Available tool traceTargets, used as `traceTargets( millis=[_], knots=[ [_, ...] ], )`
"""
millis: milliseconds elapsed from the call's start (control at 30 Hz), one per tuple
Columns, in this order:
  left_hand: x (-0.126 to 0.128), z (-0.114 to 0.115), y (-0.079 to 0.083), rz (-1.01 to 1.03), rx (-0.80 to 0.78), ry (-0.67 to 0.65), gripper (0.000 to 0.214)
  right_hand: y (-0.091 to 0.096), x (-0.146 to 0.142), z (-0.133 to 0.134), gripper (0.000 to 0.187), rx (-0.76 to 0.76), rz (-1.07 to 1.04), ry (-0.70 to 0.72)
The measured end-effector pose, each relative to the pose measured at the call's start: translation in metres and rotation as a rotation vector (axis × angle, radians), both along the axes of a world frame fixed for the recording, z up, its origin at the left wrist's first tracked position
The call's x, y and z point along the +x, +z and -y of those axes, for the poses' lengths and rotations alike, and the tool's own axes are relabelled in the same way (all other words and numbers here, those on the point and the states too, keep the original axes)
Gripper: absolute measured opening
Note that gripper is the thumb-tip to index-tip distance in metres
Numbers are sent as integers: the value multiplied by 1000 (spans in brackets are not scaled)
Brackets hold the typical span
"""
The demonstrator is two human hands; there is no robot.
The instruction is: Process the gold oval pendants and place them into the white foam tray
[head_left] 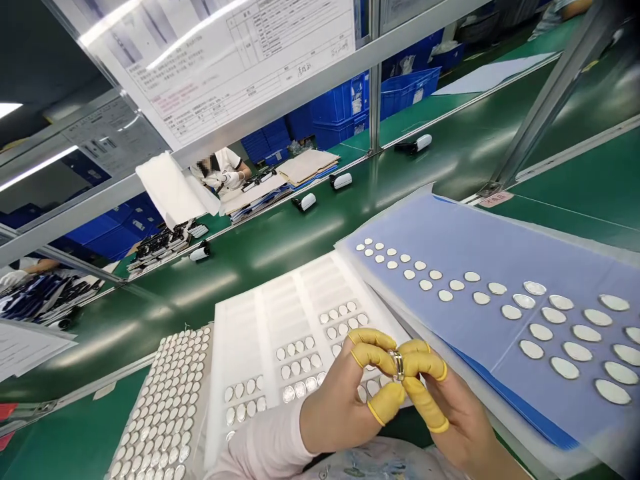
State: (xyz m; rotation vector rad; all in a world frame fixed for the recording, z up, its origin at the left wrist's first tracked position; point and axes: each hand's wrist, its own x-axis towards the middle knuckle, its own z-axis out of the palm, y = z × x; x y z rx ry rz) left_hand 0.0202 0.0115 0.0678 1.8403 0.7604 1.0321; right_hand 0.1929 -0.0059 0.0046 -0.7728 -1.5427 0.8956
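Observation:
My left hand [345, 400] and my right hand [450, 413] meet low in the middle of the view, both with yellow finger cots. Together their fingertips pinch a small silver disc [397, 364] held edge-on. Just behind the hands lies a white tray [270, 313] with rows of silver discs in part of its pockets. To the right a blue sheet [480, 240] carries several rows of flat round discs. A full tray of discs [165, 407] sits at lower left.
A green conveyor belt [280, 247] runs across behind the trays, carrying small black-and-white devices [305, 201]. A metal frame post [545, 100] rises at right. Another person in white [223, 170] works across the belt. Blue crates [400, 90] stand behind.

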Motion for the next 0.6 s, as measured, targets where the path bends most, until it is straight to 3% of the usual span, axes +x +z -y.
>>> traceTargets(
  millis=[100, 233, 367, 600],
  knots=[
    [-9, 4, -4, 4, 97, 67, 16, 1, -9, -1, 14, 3, -45, 76],
    [-17, 11, -17, 77, 87, 163, 25, 1, -16, -3, 11, -39, -64, 137],
    [-25, 16, -29, 164, 154, 199, 31, 2, -21, -9, 10, -95, -70, 136],
    [-44, 19, -45, 1, 383, 296, 44, 1, -36, -19, 41, -319, 24, 300]
  ],
)
